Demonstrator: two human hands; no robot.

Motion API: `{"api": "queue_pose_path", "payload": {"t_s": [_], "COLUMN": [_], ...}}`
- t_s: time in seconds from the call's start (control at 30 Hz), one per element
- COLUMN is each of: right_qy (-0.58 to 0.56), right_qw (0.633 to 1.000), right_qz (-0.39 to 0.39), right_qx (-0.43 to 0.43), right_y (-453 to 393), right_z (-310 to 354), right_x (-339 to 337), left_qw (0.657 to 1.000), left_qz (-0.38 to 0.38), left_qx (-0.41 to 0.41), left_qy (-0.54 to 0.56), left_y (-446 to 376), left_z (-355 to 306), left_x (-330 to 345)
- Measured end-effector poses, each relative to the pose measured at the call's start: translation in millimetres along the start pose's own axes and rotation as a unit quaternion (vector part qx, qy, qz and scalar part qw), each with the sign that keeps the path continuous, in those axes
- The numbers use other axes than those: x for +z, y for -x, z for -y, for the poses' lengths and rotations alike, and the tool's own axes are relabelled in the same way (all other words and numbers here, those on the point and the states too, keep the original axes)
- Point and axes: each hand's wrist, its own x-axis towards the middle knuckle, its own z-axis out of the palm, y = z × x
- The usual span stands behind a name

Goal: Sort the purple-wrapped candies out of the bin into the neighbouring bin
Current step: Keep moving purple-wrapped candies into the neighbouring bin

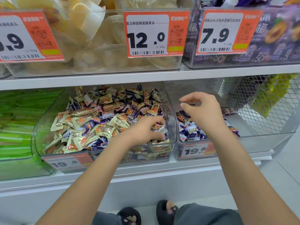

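I see the purple-wrapped candies (103, 114) mixed in with gold ones in the big clear bin (170, 114) on the lower shelf (146, 169). The bin is piled high. More purple candies lie in the neighbouring bin (259, 135) just to the right, in a small heap (191, 129) near its front. That bin is far less full.

My left hand (146, 129) is down in the full bin, at its right end. Its fingers curl round a few candies (159, 127). They look blurry, so I cannot tell their colour for sure.

My right hand (201, 108) hangs above the neighbouring bin. Its fingers are bent and loose, and I see nothing in them. My two hands are apart, one over each bin.

Each bin has an orange price tag on its front that says 19.8 (68, 162).

To the left is a bin of long green packets (14, 124). To the right is a wire basket (263, 101) with yellow-green bags. On the shelf above are clear bins of pale jelly cups (97, 51) and purple packs (276, 46).

Down low I see dark slippers (129, 215) on the floor.
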Motion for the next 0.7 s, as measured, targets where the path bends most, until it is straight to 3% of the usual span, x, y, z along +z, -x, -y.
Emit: {"api": "queue_pose_path", "payload": {"t_s": [0.13, 0.23, 0.37, 0.47, 0.7], "right_qy": [-0.020, -0.032, -0.051, -0.121, -0.277], "right_qw": [1.000, 0.999, 0.993, 0.981, 0.952], "right_qz": [0.011, 0.026, 0.094, 0.142, 0.126], "right_qx": [-0.003, -0.008, -0.046, -0.062, 0.029], "right_y": [1.6, 4.5, 14.3, 18.9, 16.5], "right_z": [2.6, 6.9, 12.6, 13.0, 0.8], "right_x": [-0.7, 1.5, 7.0, 6.9, -12.3], "left_qw": [0.993, 0.965, 0.944, 0.946, 0.960], "left_qz": [-0.070, -0.103, -0.141, -0.145, -0.190], "left_qx": [-0.045, -0.109, -0.047, -0.006, 0.050], "left_qy": [0.082, 0.213, 0.295, 0.291, 0.197], "left_y": [-0.9, -3.4, -3.5, -4.1, -8.2], "left_z": [1.4, -3.4, -22.8, -40.7, -65.2], "left_x": [-8.3, -18.2, -25.3, -21.3, -8.6]}}
